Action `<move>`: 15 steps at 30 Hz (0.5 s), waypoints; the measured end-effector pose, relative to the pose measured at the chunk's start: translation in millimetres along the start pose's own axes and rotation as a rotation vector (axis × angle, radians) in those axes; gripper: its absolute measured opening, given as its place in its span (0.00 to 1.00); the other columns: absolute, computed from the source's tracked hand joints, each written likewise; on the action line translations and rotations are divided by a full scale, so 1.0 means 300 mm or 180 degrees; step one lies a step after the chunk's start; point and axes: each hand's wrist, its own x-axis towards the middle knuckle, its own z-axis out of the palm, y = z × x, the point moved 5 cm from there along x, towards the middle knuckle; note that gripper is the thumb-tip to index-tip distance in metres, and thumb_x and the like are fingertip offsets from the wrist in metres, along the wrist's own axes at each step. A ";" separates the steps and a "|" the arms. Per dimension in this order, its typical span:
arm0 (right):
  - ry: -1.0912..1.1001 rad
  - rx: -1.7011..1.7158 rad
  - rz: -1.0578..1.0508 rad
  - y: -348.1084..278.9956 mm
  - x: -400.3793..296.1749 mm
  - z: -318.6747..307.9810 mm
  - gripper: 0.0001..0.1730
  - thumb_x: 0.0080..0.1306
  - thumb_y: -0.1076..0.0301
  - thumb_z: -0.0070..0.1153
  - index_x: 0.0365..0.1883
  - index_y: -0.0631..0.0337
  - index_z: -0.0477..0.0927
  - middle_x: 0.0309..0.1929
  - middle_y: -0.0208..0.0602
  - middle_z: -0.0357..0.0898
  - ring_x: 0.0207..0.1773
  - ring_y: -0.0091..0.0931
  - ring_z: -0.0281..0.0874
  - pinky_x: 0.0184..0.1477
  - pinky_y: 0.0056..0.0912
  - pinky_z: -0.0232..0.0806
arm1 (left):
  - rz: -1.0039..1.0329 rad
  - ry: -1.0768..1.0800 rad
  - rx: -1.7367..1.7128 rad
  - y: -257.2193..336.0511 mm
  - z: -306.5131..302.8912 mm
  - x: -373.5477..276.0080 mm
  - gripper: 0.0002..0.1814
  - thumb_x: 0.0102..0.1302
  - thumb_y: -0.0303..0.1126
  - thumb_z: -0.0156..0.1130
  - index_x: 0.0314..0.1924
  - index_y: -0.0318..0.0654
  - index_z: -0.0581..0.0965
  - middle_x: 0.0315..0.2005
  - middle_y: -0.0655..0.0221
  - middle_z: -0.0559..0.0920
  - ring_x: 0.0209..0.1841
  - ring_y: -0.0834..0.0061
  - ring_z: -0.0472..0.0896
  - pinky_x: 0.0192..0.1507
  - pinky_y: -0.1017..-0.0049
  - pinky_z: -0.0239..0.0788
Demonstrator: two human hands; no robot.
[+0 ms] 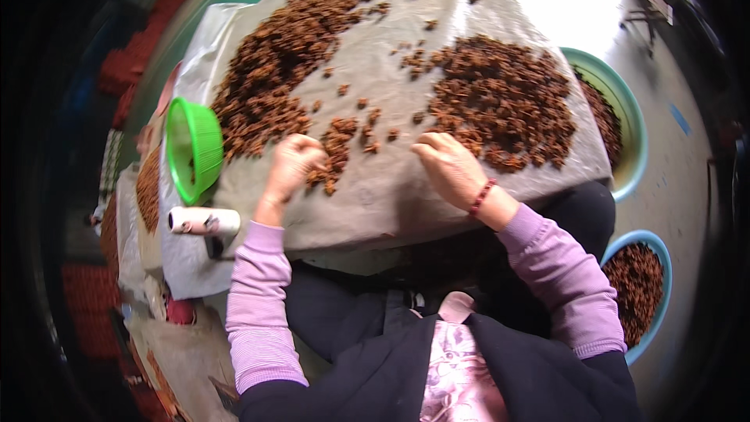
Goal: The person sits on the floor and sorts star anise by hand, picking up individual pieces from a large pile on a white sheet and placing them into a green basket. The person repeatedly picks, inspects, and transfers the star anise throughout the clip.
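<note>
Brown star anise is spread over a cloth-like plastic sheet (pixel 375 205) on the table before me. My left hand (pixel 296 161) is at the near end of a small strip of star anise (pixel 338 146), its thumb and fingers bent towards each other. Whether a piece lies between those fingertips is not clear. Beside the near left corner of a large right-hand heap (pixel 504 102), my right hand (pixel 451 167) has its fingers curled downward, and the fingertips' contents are hidden. A few loose pieces (pixel 370 132) lie between the hands. Another large heap (pixel 275 64) stretches along the left side.
Left of my left hand, a green plastic basket (pixel 205 143) stands tilted near a white patterned cylinder (pixel 205 221). On the floor at right, a green basin (pixel 630 111) and a blue basin (pixel 667 281) hold brown pieces. My knees are under the table's near edge.
</note>
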 end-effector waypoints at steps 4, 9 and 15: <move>0.0088 -0.0063 0.0062 0.012 -0.020 -0.025 0.12 0.61 0.79 0.53 0.43 0.68 0.79 0.46 0.44 0.77 0.51 0.39 0.74 0.54 0.38 0.69 | 0.0321 -0.1368 0.0643 0.127 0.241 -0.217 0.12 0.61 0.26 0.64 0.46 0.34 0.82 0.34 0.68 0.85 0.31 0.80 0.82 0.36 0.78 0.74; -0.0024 -0.0082 -0.0011 0.014 -0.024 -0.009 0.12 0.60 0.78 0.54 0.44 0.67 0.79 0.47 0.43 0.77 0.51 0.38 0.73 0.54 0.37 0.68 | 0.0199 0.1038 0.1974 0.052 0.133 -0.026 0.13 0.64 0.39 0.60 0.36 0.36 0.84 0.25 0.61 0.84 0.27 0.68 0.81 0.32 0.70 0.71; 0.0051 0.0052 -0.0109 0.017 -0.020 0.003 0.15 0.58 0.78 0.52 0.44 0.66 0.80 0.45 0.41 0.77 0.50 0.37 0.73 0.54 0.36 0.67 | 0.0224 0.0778 0.0502 -0.030 0.163 0.057 0.08 0.65 0.30 0.65 0.39 0.32 0.83 0.27 0.71 0.84 0.28 0.87 0.76 0.33 0.83 0.68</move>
